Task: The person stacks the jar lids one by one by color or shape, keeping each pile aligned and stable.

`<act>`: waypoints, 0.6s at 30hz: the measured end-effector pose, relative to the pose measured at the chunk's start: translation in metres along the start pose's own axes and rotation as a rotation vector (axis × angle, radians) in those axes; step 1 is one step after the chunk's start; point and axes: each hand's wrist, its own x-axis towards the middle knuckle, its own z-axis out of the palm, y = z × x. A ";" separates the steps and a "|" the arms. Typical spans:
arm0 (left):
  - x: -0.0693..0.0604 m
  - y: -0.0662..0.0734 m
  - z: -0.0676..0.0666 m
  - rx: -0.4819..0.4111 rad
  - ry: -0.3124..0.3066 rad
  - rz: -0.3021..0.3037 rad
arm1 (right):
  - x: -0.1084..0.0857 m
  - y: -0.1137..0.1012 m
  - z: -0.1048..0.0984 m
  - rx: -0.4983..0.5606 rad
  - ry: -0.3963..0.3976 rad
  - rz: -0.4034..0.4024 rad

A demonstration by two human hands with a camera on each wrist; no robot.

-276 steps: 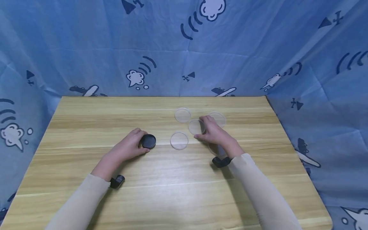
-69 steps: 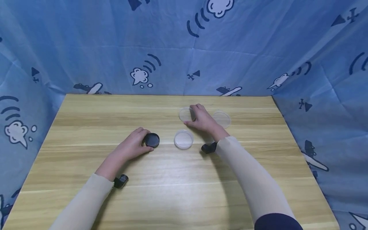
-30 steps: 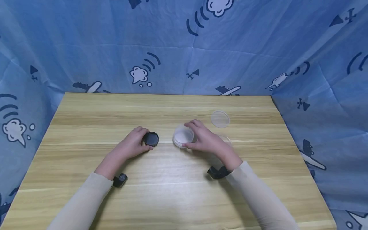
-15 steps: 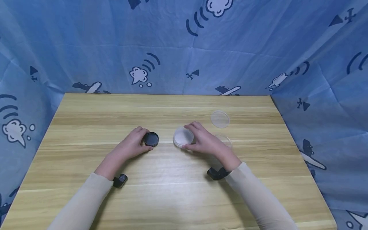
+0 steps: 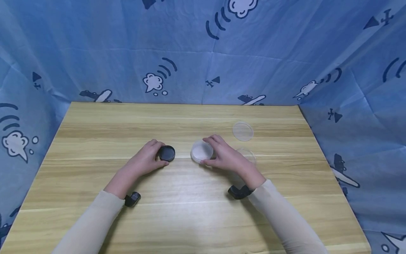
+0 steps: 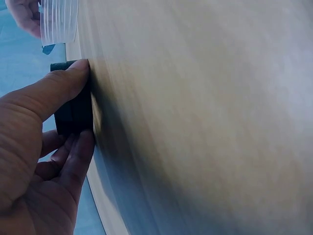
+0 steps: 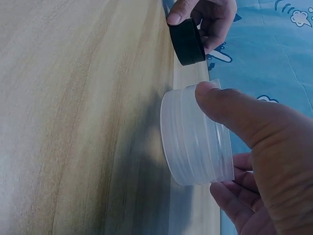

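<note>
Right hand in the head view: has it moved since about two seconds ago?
Yes: the right hand has moved away from the table's back edge, toward the near side, and grips the clear stack.

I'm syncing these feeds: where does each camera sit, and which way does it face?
Head: on the head, facing forward and down at the table; left hand, right hand and sleeves show.
Left wrist: on that wrist, facing the black disc in the left hand; part of the right hand shows.
Right wrist: on that wrist, facing the clear stack in the right hand; left hand beyond.
Both wrist views share disc and stack.
</note>
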 end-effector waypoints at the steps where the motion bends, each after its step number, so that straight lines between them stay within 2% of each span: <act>1: 0.000 0.000 0.000 -0.001 -0.002 -0.004 | 0.000 0.000 0.000 0.001 0.000 0.003; 18: -0.001 0.000 0.001 -0.005 0.004 0.003 | -0.003 0.000 0.001 -0.016 -0.006 0.012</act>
